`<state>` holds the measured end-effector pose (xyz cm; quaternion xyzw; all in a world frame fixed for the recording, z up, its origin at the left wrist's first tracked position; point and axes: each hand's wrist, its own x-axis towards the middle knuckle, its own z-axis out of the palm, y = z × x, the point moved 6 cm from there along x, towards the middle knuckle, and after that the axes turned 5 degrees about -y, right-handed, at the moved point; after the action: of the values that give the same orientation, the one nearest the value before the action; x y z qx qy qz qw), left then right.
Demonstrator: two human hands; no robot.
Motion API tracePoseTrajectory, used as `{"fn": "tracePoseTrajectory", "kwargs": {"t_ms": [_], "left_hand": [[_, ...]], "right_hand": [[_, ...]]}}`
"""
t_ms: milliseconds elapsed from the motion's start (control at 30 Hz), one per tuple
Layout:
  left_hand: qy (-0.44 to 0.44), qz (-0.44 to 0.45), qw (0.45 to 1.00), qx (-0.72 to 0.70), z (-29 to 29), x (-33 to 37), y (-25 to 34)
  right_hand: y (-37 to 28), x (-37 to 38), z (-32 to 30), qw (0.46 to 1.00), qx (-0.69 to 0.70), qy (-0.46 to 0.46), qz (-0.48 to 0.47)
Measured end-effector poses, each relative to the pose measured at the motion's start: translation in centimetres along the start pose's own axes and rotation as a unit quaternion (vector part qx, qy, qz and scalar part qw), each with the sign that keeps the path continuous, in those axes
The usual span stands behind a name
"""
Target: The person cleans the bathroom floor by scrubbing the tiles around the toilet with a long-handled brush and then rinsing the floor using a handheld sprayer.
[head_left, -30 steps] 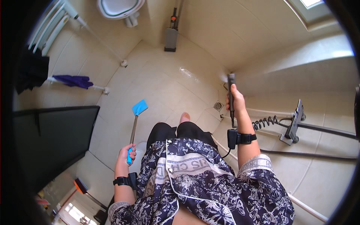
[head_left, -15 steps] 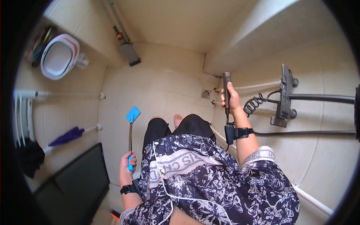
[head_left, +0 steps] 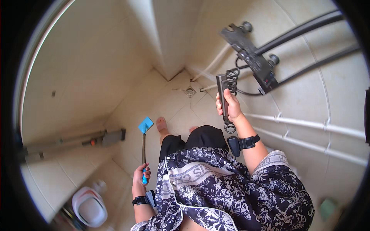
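My left hand [head_left: 140, 173] is closed round the blue grip of a long-handled tool [head_left: 144, 148]. It has a dark shaft and a flat, square blue head that points away from me above the floor; whether it is a scraper or a swatter I cannot tell. My right hand [head_left: 232, 106] grips a dark, bar-shaped hand shower [head_left: 221, 82], held nearly upright with the thumb across it. Beside it a coiled black hose [head_left: 232, 77] hangs near the dark shower fixture [head_left: 250, 57] on the right wall. Both wrists wear black straps with small boxes.
A floor drain [head_left: 190, 92] sits in the far corner by a wall edge. White pipes [head_left: 304, 122] run along the right wall. At left lies a long-handled grey mop or squeegee [head_left: 111, 137], blurred. A white basin [head_left: 90, 208] is at lower left.
My view has swung to the right, so the basin and mop have shifted lower left and the shower fixture higher. Both hands keep their holds; my feet show more.
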<state>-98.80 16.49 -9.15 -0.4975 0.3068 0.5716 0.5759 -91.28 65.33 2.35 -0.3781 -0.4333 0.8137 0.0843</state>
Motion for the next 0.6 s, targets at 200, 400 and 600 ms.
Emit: {"fn": "tracePoseTrajectory", "kwargs": {"t_ms": [200, 400, 600], "left_hand": [[0.05, 0.063, 0.988, 0.13, 1.2, -0.3, 1.8], [0.061, 0.101, 0.985, 0.123, -1.8, 0.1, 1.9], [0.077, 0.079, 0.988, 0.107, -5.1, 0.3, 1.3]], "right_hand": [[0.5, 0.0, 0.5, 0.995, 0.067, 0.053, -0.046], [0.9, -0.8, -3.6, 0.946, 0.194, 0.249, -0.078], [4.7, -1.0, -1.3, 0.974, 0.106, 0.19, -0.059]]}}
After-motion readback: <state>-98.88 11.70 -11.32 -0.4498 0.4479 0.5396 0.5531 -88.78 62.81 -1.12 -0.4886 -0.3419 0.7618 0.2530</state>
